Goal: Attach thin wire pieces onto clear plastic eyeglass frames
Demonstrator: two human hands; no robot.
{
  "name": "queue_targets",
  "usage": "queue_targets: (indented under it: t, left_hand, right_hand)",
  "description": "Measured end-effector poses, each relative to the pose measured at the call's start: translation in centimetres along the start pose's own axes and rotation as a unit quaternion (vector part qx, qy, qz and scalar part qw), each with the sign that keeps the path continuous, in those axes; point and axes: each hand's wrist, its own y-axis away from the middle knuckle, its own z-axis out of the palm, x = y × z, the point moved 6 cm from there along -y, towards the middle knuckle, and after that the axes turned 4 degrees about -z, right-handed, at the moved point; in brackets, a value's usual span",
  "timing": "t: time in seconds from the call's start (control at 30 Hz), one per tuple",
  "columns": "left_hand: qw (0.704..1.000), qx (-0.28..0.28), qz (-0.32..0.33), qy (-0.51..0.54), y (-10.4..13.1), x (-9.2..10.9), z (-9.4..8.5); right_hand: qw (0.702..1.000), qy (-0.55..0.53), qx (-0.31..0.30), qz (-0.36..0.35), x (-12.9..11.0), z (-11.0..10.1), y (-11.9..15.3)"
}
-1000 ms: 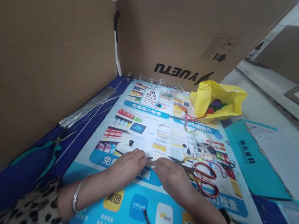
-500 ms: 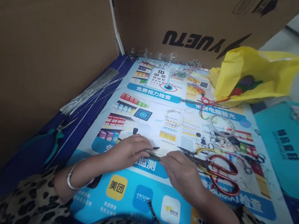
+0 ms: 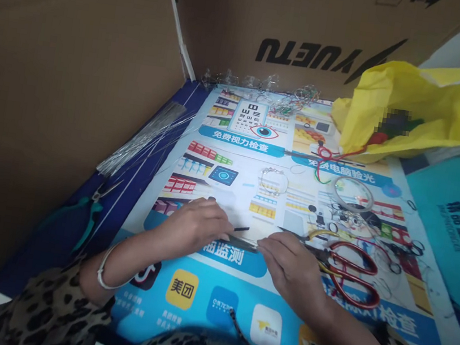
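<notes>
My left hand (image 3: 194, 227) is closed round a dark, slender tool (image 3: 245, 245) whose kind I cannot make out. Thin silvery wire (image 3: 243, 240) runs along it toward my right hand (image 3: 294, 261), whose thumb and fingers pinch the wire's end. A short black tip (image 3: 241, 229) sticks out above the left fingertips. Scissors with red handles (image 3: 352, 275) lie just right of my right hand, beside yellow-handled pliers (image 3: 324, 234) partly covered by them. Farther up, a silvery wire ring (image 3: 274, 181) lies on the printed sheet (image 3: 186, 326).
Teal-handled pliers (image 3: 94, 210) and a bundle of straight wires (image 3: 143, 137) lie at left. Tangled wire (image 3: 300, 99) sits along the cardboard wall (image 3: 217, 22). A roll of clear tape (image 3: 354, 194), red cord (image 3: 327, 153), a yellow bag (image 3: 435, 110) and a teal bag (image 3: 440, 225) are at right.
The gap between my hands has widened slightly, and more of the wire and dark tool shows between them. The whole view has shifted a little, so things appear farther right.
</notes>
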Motion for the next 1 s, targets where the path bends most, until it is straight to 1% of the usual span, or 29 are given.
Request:
queue_targets:
  t: [0.1,0.2,0.3,0.37,0.43,0.53,0.6,0.7,0.83,1.0]
  left_hand:
    - [0.994,-0.024,0.032,-0.106,0.1,0.8,0.5]
    - [0.981,-0.036,0.033,-0.187,-0.4,1.6,0.7]
    - [0.965,-0.04,0.035,-0.256,-1.7,2.4,0.2]
    - [0.957,-0.028,0.047,-0.285,-3.0,2.8,-0.5]
    - [0.951,-0.004,0.061,-0.302,-4.7,3.1,-1.3]
    - [0.944,0.024,0.073,-0.32,-7.6,2.8,-2.1]
    - [0.942,0.037,0.067,-0.326,-9.3,2.3,-2.2]
    - [0.942,0.05,0.054,-0.328,-11.3,1.6,-1.5]
    - [0.95,0.046,0.043,-0.306,-12.5,0.9,0.2]
    - [0.954,0.048,0.041,-0.293,-12.2,0.3,1.3]
  right_hand:
    - [0.997,0.068,0.003,-0.02,-0.4,-0.4,-0.3]
    - [0.985,0.161,-0.034,-0.046,-1.0,-0.3,-0.8]
    - [0.97,0.228,-0.071,-0.046,-1.2,-0.4,-1.9]
    - [0.964,0.255,-0.072,-0.026,-0.9,-0.9,-3.1]
    - [0.958,0.279,-0.063,0.001,-0.3,-1.7,-4.5]
    - [0.95,0.304,-0.049,0.045,1.5,-2.8,-6.4]
    - [0.946,0.312,-0.047,0.072,2.9,-3.3,-7.2]
    - [0.941,0.318,-0.048,0.107,5.0,-3.6,-7.6]
    - [0.939,0.316,-0.06,0.122,6.5,-3.0,-7.3]
    - [0.943,0.315,-0.045,0.1,6.5,-2.2,-6.9]
